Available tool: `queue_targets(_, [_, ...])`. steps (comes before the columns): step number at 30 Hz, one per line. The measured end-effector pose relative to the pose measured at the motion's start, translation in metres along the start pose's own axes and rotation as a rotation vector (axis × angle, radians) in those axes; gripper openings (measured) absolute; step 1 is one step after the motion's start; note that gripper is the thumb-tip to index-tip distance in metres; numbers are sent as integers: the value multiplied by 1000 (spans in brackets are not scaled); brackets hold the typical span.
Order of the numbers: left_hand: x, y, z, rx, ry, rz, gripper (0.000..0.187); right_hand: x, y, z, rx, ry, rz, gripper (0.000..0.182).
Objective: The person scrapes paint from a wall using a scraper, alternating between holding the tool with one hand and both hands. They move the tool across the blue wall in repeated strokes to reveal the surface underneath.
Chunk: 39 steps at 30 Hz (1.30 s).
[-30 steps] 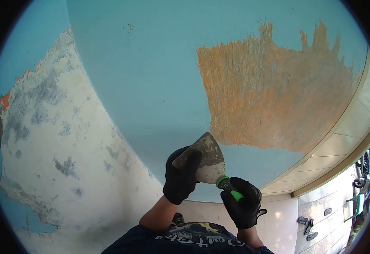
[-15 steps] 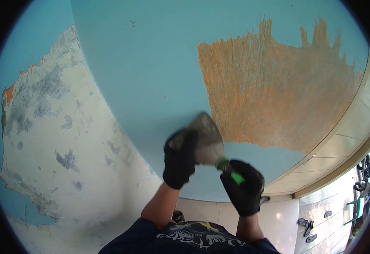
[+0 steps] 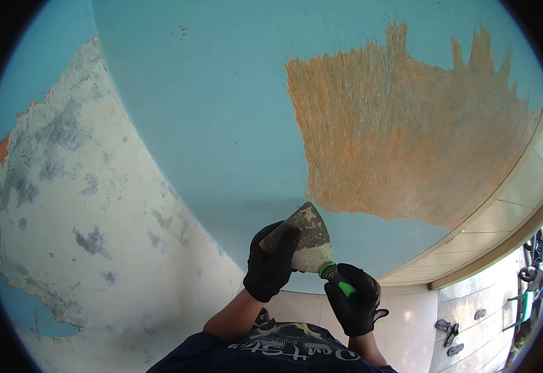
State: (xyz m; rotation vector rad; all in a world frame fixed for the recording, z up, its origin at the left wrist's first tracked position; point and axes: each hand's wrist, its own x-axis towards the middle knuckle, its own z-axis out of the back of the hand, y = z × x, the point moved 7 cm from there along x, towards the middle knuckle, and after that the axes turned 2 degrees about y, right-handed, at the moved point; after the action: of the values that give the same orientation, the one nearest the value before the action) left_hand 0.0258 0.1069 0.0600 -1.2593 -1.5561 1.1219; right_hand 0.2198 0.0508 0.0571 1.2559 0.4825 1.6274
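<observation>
A wide scraper (image 3: 312, 239) with a paint-spattered metal blade and a green and black handle is held between both gloved hands. My left hand (image 3: 273, 261), in a black glove, grips the left side of the blade, thumb across its face. My right hand (image 3: 353, 295), also in a black glove, is wrapped round the handle. The blade's edge points up and left, below the lower left corner of an orange-brown scraped patch (image 3: 402, 137) on the blue wall (image 3: 209, 112). Whether the blade touches the wall cannot be made out.
At the left, a whitish bare area (image 3: 97, 205) with grey blotches meets the blue paint. A beige tiled ledge (image 3: 495, 224) curves along the right. Sandals (image 3: 450, 332), a green-framed object (image 3: 520, 311) and parked vehicles (image 3: 539, 255) show at the lower right.
Both hands and the scraper have moved down and slightly right, away from the patch's left edge. The grip on the scraper is the same.
</observation>
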Motion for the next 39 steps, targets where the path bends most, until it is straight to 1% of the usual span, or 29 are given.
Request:
queue_targets(1, [4,4,3,14,-13,-36,26,1,2,0,-27,-17,47,40])
queue_targets(5, [10,-5,3,79,-25,-145,27,5,-1,-4,14,-4,-15,40])
queue_targets(6, [12,-5,4,80,-27,-145,27,5,-4,-4,10,-10,-8,40])
queue_targets(8, [14,-3,2,23,36,-122,27,7,-4,-5,9,-13,0,40])
queue_targets(10, [15,-2,2,23,30,-121,28,9,-4,-6,-24,26,-68,39])
queue_targets(12, [18,1,3,18,22,-116,28,13,-2,-6,6,30,-73,38])
queue_targets(14, [25,0,10,103,-72,-231,28,24,1,-8,29,35,-82,37])
queue_targets(15, [33,0,14,103,-71,-222,28,35,10,-9,7,-1,-15,37])
queue_targets(16, [28,-33,15,472,-155,-687,27,37,18,-7,-16,-35,50,37])
queue_targets(17, [8,-52,1,842,-234,-1153,27,34,21,-3,-22,-30,42,37])
queue_targets(18, [13,-68,-4,543,-153,-789,26,33,27,1,-8,-32,70,37])
queue_targets(19, [9,-67,-4,538,-154,-796,26,36,32,4,8,-37,104,38])
queue_targets(21, [12,-18,6,67,-24,-190,26,23,27,10,2,-36,130,40])
queue_targets(22, [8,-10,7,139,-102,-332,27,16,17,9,-5,11,45,40])
queue_targets(23, [7,-10,7,141,-104,-333,27,11,9,7,-11,62,-50,40])
queue_targets(25, [6,-4,-3,114,55,-247,28,9,6,6,-16,58,-62,40])
queue_targets(26, [6,-4,-4,114,55,-241,28,10,6,6,-18,46,-58,40])
queue_targets(29, [11,3,-4,-36,12,-112,25,15,6,8,-31,51,-49,40])
queue_targets(30, [12,6,-4,-35,11,-113,25,17,6,8,-36,68,-47,40])
queue_targets(32, [10,5,0,-2,-42,-209,23,16,6,8,-30,61,-43,39])
queue_targets(33, [11,5,0,0,-42,-213,23,17,5,8,-26,55,-40,39])
queue_targets(35, [13,11,3,-18,-41,-119,22,20,10,8,-27,52,-31,38])
queue_targets(36, [14,11,4,-17,-45,-118,22,20,12,8,-31,51,-24,37])
queue_targets(38, [14,-7,-1,259,-19,-358,21,22,11,5,-36,54,-30,37])
queue_targets(39, [18,-10,-1,259,-24,-356,21,23,10,4,-42,54,-38,37])
